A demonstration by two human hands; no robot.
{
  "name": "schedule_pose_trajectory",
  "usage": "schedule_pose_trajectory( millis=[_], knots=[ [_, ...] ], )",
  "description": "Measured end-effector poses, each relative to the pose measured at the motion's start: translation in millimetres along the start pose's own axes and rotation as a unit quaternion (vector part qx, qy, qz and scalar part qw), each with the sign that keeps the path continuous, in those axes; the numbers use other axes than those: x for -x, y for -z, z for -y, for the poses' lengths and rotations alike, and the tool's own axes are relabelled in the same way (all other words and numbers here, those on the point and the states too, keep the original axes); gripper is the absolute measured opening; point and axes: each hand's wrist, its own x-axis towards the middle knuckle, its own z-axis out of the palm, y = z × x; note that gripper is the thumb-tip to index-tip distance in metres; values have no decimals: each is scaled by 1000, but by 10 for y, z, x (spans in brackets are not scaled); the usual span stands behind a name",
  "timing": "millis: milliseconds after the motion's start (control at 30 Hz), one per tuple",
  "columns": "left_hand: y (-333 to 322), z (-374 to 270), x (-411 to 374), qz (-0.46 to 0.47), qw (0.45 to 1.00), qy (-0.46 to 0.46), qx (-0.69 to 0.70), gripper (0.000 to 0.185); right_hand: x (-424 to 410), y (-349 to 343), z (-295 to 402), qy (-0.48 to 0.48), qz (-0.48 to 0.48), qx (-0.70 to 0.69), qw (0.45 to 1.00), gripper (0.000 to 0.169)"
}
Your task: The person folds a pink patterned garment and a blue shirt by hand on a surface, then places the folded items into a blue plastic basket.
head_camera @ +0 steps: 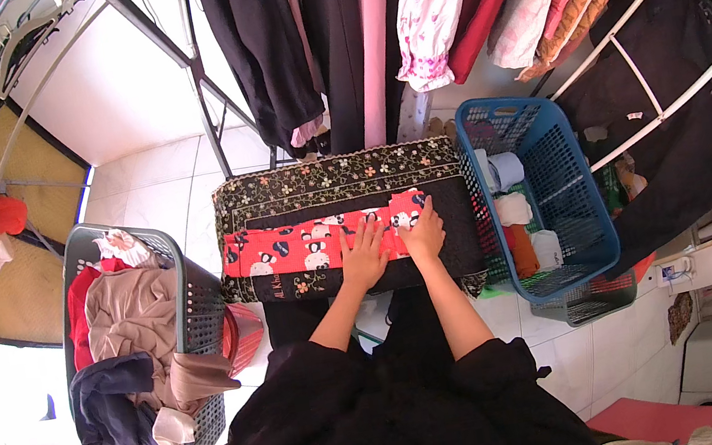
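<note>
A red printed garment (291,249) with white cat figures and dark hearts lies in a long, narrow folded strip. It rests on a low table draped with a black floral-embroidered cloth (337,191). My left hand (364,254) presses flat on the strip, right of its middle, fingers spread. At the strip's right end a short portion is doubled over on top. There my right hand (423,232) grips the doubled end, thumb on its face and fingers around the right edge.
A grey-green laundry basket (184,296) heaped with crumpled clothes stands at left. On the right a blue basket (537,161) holds several small folded items, beside a white-railed rack (665,117) with black clothing. Hanging garments (336,46) reach down just beyond the table.
</note>
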Motion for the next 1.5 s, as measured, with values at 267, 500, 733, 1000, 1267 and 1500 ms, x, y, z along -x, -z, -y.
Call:
schedule_pose_trajectory(
  millis=[267, 500, 733, 1000, 1267, 1500],
  knots=[
    [302, 139, -7, -1, 998, 53, -27, 71, 1, 70, 257, 85, -77, 199, 973, 74],
    [117, 242, 67, -43, 998, 52, 9, 54, 187, -297, 328, 185, -217, 250, 925, 54],
    [281, 452, 115, -40, 995, 91, -10, 49, 491, -91, 559, 252, -59, 73, 963, 55],
    [311, 637, 184, -46, 992, 103, 53, 47, 463, -287, 435, 293, 15, 19, 956, 40],
    [603, 265, -14, -5, 970, 80, 228, 48, 449, -378, 392, 273, 90, 89, 954, 59],
    [294, 72, -97, -6, 965, 83, 248, 54, 275, -318, -41, 255, 141, -263, 920, 101]
  ],
)
